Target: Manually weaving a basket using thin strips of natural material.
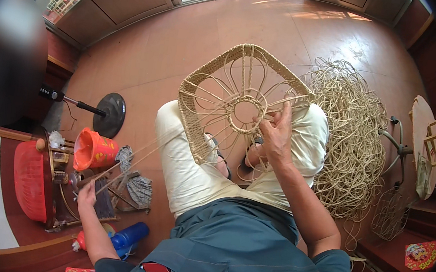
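Across my knees rests a woven straw-coloured cord frame (190, 120), squarish with rounded corners, its cords radiating to a small ring (231, 112) in the middle. My right hand (277, 138) grips the frame's cords just right of that ring, index finger extended upward along them. Out to the lower left, my left hand (87, 193) is closed on a long cord (142, 153) that stretches from the frame. Its strands look drawn out fairly straight. The exact hold of the left fingertips is small and hard to make out.
A big tangled heap of cord (346, 152) lies on the floor right of my leg. Beyond it stands a round-topped stool (421, 144). On the left are a black fan base (110, 114), an orange-red bucket (99, 150), a red plastic basket (31, 181) and a blue bottle (130, 235).
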A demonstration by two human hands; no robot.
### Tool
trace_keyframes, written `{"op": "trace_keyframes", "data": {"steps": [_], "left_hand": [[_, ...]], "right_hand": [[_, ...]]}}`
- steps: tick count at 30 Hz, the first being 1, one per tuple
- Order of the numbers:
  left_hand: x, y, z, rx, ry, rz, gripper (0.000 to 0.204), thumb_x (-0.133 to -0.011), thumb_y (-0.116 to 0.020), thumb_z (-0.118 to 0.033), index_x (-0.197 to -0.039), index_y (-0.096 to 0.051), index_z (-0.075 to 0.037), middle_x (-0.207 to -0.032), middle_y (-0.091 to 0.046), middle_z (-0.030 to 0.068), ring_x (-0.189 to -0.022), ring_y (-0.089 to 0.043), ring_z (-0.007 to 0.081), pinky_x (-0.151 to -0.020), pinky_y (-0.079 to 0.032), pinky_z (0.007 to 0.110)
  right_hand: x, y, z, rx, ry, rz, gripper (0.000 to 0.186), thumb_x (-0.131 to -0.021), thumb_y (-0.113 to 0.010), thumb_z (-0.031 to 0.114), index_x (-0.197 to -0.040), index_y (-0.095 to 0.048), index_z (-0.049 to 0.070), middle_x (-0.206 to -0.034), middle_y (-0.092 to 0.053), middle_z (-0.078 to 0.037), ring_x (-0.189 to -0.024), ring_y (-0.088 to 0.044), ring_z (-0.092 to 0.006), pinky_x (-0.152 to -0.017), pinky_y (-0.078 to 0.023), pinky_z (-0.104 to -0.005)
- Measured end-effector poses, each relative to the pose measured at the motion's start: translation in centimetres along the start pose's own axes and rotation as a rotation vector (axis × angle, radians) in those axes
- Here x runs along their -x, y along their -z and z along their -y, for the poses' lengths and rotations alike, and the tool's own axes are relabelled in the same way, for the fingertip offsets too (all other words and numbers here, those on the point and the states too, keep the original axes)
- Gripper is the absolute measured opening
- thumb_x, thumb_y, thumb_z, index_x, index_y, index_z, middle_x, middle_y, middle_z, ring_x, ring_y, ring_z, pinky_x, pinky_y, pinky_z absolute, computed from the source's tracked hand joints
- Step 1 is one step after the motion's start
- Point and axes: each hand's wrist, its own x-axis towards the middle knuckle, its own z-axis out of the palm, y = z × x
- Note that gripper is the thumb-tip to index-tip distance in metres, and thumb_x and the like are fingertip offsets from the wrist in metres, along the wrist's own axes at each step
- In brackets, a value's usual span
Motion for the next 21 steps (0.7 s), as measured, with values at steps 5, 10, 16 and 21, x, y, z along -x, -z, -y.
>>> {"op": "trace_keyframes", "data": {"steps": [5,10,16,21], "left_hand": [[5.5,-0.3,-0.1,0.540,0.428,-0.194,0.031,-0.112,-0.054,0.010,-0.142,-0.056,0.019,-0.136,-0.074,0.0299,-0.127,-0.076,0.0388,-0.104,-0.071,0.038],[3.4,1.9,-4.5,0.490,0.342,-0.212,0.024,-0.113,-0.053,0.010,-0.135,-0.058,0.018,-0.134,-0.074,0.0299,-0.124,-0.078,0.0372,-0.104,-0.071,0.038],[4.3,-7.5,-5.8,-0.261,0.264,-0.052,0.120,-0.092,-0.085,-0.071,-0.174,-0.032,-0.001,-0.168,-0.042,0.0391,-0.150,-0.055,0.0538,-0.099,-0.067,0.057],[3.1,-0.8,-5.9,0.307,0.509,-0.035,0.124,-0.095,-0.075,-0.079,-0.177,-0.025,0.000,-0.174,-0.042,0.0308,-0.155,-0.048,0.0501,-0.117,-0.054,0.066]], "right_hand": [[0.3,-0.4,1.4,0.090,-0.030,0.023,0.103,-0.094,-0.069,-0.005,-0.177,-0.010,-0.003,-0.133,-0.068,-0.019,-0.094,-0.069,-0.0149,-0.081,-0.057,-0.0263],[0.0,0.1,1.8,0.115,-0.094,0.064,0.102,-0.095,-0.069,-0.001,-0.177,-0.008,-0.004,-0.135,-0.068,-0.022,-0.104,-0.072,-0.0225,-0.088,-0.062,-0.0335],[0.4,-0.2,1.9,0.143,-0.072,0.071,0.108,-0.097,-0.079,0.009,-0.176,-0.008,-0.007,-0.139,-0.068,-0.024,-0.110,-0.075,-0.0243,-0.090,-0.063,-0.0329],[0.3,-1.0,2.9,0.033,-0.079,0.076,0.115,-0.097,-0.086,0.024,-0.175,-0.008,-0.011,-0.139,-0.068,-0.025,-0.114,-0.075,-0.0260,-0.096,-0.062,-0.0363]]}}
